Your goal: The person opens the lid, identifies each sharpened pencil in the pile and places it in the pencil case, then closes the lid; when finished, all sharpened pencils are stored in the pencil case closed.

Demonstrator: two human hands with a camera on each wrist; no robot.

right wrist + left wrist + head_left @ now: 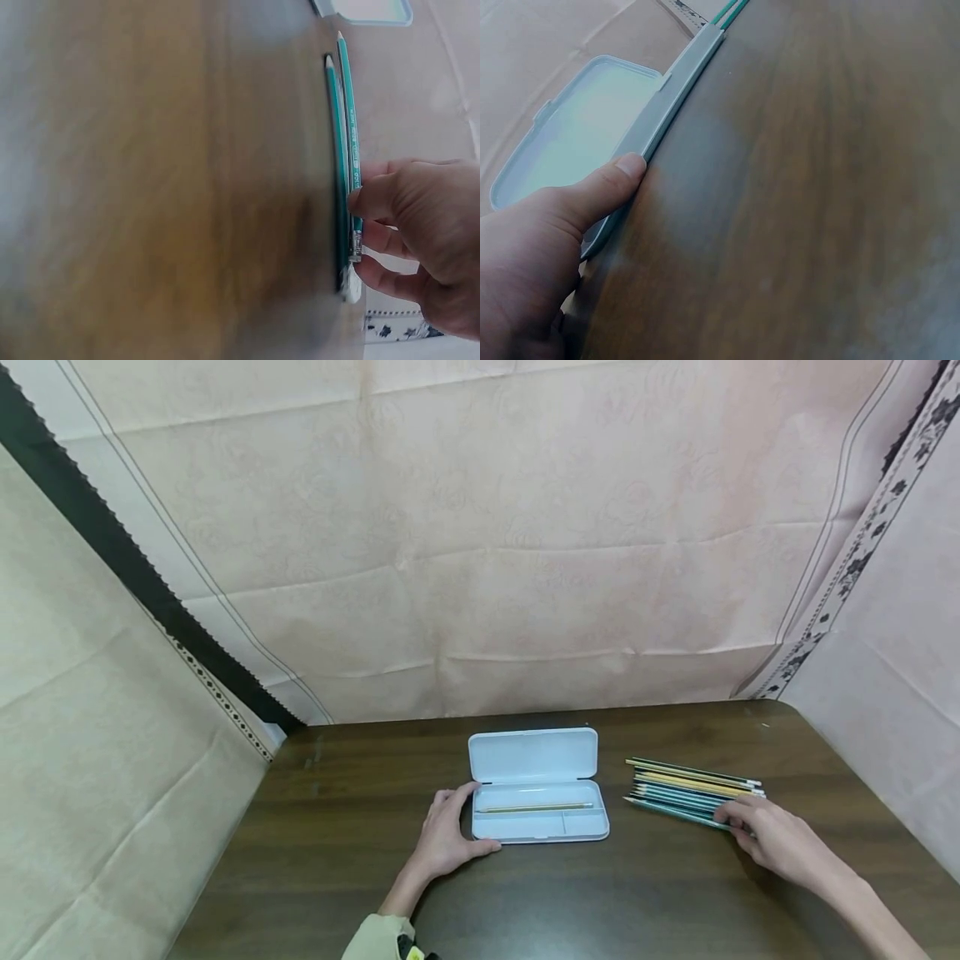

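Observation:
A light blue pencil case (540, 837) lies on the table with its lid (534, 756) raised at the back. One pencil (536, 808) lies lengthwise inside it, above the narrow divided front part. My left hand (447, 833) holds the case at its left end, the thumb (619, 180) on the front wall and fingers at the back left corner. To the right lies a row of yellow, dark and teal pencils (686, 781). My right hand (768, 839) pinches a teal pencil (349, 112) near its eraser end; another teal pencil (336, 127) lies beside it.
The brown wooden table (337, 860) meets a cloth-covered wall (480, 568) at its back edge. More pale cloth (892, 710) with a floral border hangs at the right, and a similar sheet (112, 760) hangs at the left.

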